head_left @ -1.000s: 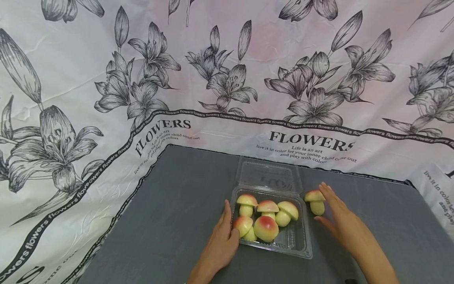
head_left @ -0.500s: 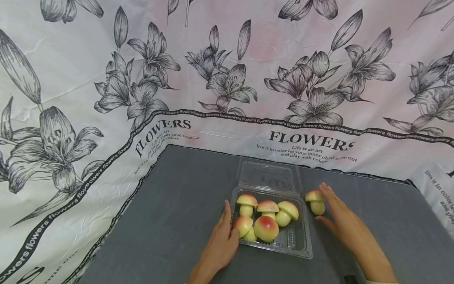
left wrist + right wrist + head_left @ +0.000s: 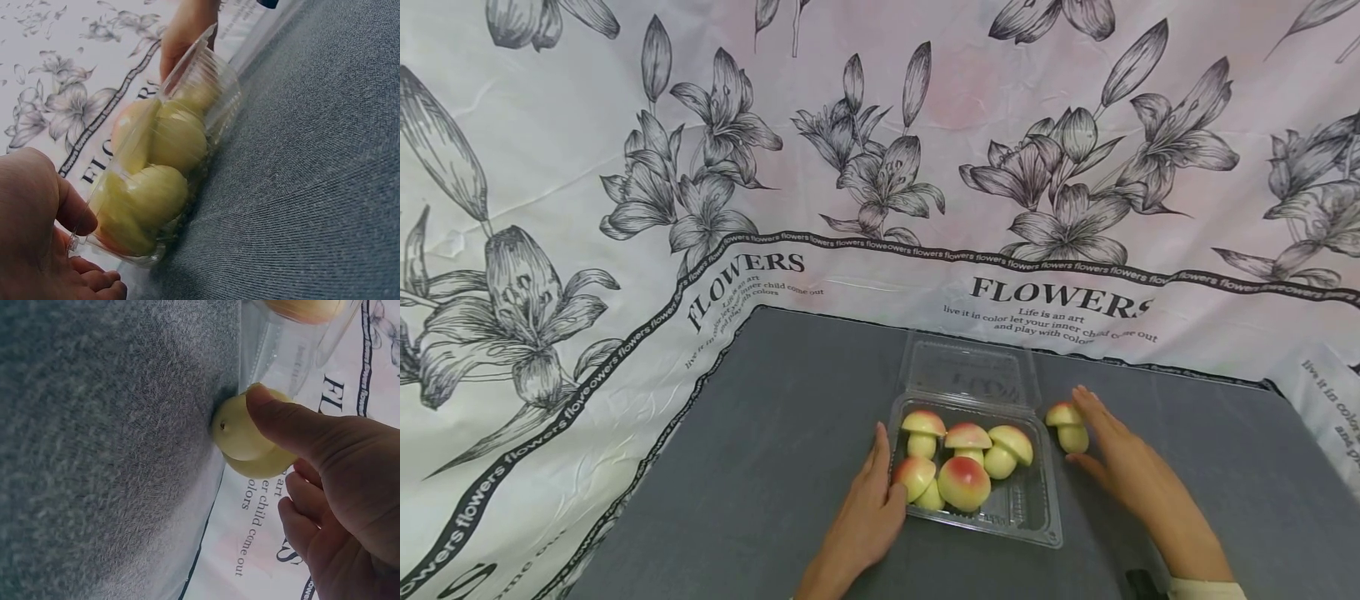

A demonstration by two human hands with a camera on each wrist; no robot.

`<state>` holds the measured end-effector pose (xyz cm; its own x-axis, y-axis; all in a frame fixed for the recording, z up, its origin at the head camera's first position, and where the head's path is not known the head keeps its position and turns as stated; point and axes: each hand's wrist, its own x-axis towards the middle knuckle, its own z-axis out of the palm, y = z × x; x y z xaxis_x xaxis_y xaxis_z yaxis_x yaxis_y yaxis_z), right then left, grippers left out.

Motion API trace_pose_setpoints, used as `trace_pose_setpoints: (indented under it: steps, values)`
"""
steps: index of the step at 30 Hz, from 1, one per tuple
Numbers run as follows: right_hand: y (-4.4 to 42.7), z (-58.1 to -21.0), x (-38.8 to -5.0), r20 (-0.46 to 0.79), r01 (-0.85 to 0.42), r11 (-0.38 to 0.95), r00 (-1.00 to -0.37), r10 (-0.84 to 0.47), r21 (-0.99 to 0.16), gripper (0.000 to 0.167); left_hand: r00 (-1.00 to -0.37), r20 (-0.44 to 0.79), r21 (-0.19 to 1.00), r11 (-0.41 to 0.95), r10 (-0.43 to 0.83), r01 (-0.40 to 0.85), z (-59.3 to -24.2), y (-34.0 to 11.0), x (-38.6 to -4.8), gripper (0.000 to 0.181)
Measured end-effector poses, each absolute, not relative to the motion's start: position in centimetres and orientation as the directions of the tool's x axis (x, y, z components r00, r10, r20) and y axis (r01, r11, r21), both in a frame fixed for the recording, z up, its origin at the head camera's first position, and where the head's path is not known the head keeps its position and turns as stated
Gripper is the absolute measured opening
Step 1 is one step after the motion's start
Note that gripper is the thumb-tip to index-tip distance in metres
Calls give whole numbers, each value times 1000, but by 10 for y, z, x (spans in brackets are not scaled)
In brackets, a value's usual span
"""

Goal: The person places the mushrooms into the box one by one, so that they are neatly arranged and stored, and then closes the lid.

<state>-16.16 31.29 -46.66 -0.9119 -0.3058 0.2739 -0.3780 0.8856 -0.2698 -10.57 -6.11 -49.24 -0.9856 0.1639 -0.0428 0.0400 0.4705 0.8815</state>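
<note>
A clear plastic clamshell container (image 3: 1051, 508) lies on the grey table, lid folded back, with several red-and-yellow toy mushrooms (image 3: 964, 483) inside. My left hand (image 3: 868, 517) grips its left side; in the left wrist view the thumb of this hand (image 3: 37, 212) is over the rim and the fingers are outside and below. Just right of the container, one more toy mushroom (image 3: 1071, 435) lies on the table. My right hand (image 3: 1131, 467) holds it between thumb and fingers. In the right wrist view the thumb presses on the pale stem of this mushroom (image 3: 240, 434); the fingertips behind it are partly hidden.
The open lid (image 3: 970, 371) lies toward the back edge of the grey table (image 3: 775, 417). A white flower-printed cloth (image 3: 880, 183) hangs behind and at the sides. A small black object (image 3: 1141, 583) sits near my right wrist.
Both hands, the container and the mushrooms stay in nearly the same places. More of the right sleeve shows at the bottom edge now.
</note>
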Motion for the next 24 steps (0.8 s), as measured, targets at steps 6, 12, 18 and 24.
trace_pose_setpoints:
  steps: [6, 12, 18, 24]
  values:
    - [312, -466, -163, 200, -338, 900, -936, -290, -275, 102, -984, -46, 882, 469, 171, 40, -493, -62, -106, 78]
    - [313, -467, -166, 212, -350, 896, -930, -299, -271, 98, -985, -40, 884, 466, 171, 44, -493, -62, -106, 79]
    - [314, -469, -167, 219, -355, 898, -928, -303, -261, 95, -986, -42, 878, 477, 162, 41, -494, -62, -106, 79]
    - [314, -471, -167, 254, -359, 899, -921, -297, -251, 92, -987, -37, 880, 473, 158, 42, -493, -62, -106, 79]
